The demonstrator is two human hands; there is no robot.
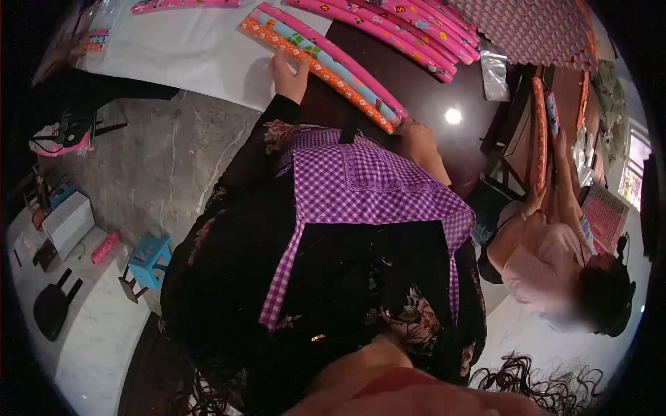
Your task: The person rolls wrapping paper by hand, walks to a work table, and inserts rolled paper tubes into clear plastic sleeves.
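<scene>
Three patterned rolls of wrapping paper lie side by side at a slant across the table: an orange roll (326, 80), a light blue roll (347, 76) and a pink roll (357, 66). My left hand (290, 78) grips the near side of the bundle, its fingers at the orange roll. At the lower right ends of the rolls is my right hand (420, 145), its fingers closed around the ends and partly hidden.
More pink rolls (402, 35) lie at the back of the dark table (451, 139), near a clear plastic packet (494, 73). A white sheet (180, 55) covers the left part. At right, another person (555, 256) holds an orange roll (538, 132). A blue stool (149, 260) stands at left.
</scene>
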